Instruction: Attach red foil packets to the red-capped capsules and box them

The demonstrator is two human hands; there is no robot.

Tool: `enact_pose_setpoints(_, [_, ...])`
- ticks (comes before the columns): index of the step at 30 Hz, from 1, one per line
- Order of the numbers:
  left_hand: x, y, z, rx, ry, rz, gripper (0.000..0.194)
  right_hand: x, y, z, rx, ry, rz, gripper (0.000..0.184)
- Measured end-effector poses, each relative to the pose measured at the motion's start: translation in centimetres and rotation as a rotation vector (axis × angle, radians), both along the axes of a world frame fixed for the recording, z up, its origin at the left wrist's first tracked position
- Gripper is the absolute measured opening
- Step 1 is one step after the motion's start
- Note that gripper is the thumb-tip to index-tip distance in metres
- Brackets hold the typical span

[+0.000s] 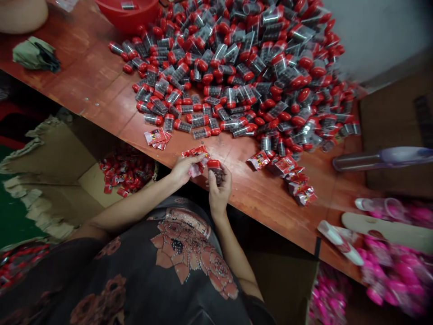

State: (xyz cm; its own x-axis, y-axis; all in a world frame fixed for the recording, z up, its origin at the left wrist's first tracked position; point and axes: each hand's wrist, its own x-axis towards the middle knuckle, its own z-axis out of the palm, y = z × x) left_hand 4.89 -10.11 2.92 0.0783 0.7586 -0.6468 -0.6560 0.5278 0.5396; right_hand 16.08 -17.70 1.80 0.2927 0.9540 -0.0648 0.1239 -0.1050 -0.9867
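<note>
My left hand pinches a red printed sachet or wrapper over the table's front edge; part of it is covered by the fingers. Close beside it, my right hand is closed round a small clear tube with a red cap, held upright with dark round contents showing. Whether sachet and tube touch is hard to tell. Several red sachets lie flat on the table left of my hands. Another row of red packets lies to the right. Beyond my hands spreads a large heap of red-capped clear tubes.
The reddish wooden table slants across the view. A red bowl stands at the back. Below left is a cardboard box with wrapped red tubes. Pink items and a white marker-like tube lie at right.
</note>
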Motion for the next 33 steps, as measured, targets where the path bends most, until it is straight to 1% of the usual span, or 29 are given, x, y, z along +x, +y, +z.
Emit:
enact_pose_setpoints(4, [0.3, -0.2, -0.1, 0.058, 0.022, 0.04, 0.017, -0.5, 0.0, 0.2, -0.002, 0.04, -0.053, 0.04])
enact_pose_setpoints(8, [0.6, -0.3, 0.0, 0.126, 0.076, 0.104, 0.025, -1.2, 0.0, 0.7, -0.052, 0.189, -0.029, 0.039])
enact_pose_setpoints(10, [0.6, -0.4, 0.3, 0.173, 0.081, 0.112, 0.026, -1.3, 0.2, 0.9, -0.063, 0.248, -0.019, 0.039])
enact_pose_setpoints(14, [0.5, -0.7, 1.0, 0.281, 0.101, 0.058, 0.026, -1.1, 0.4, 1.1, -0.075, 0.304, -0.011, 0.04])
enact_pose_setpoints(16, [0.4, -0.7, 1.2, 0.307, 0.119, 0.027, 0.026, -0.9, 0.4, 1.2, -0.076, 0.308, -0.003, 0.04])
enact_pose_setpoints(22, [-0.2, -0.9, 1.4, 0.32, 0.129, -0.103, 0.031, -0.1, 0.5, 1.0, -0.073, 0.307, 0.012, 0.039])
enact_pose_setpoints(26, [-0.7, -0.9, 1.6, 0.339, 0.163, -0.185, 0.032, 0.1, 0.6, 1.0, -0.051, 0.321, -0.016, 0.046])
enact_pose_setpoints(33, [-1.4, -1.0, 2.5, 0.363, 0.219, -0.283, 0.039, -0.1, 0.7, 1.3, -0.056, 0.329, 0.023, 0.052])
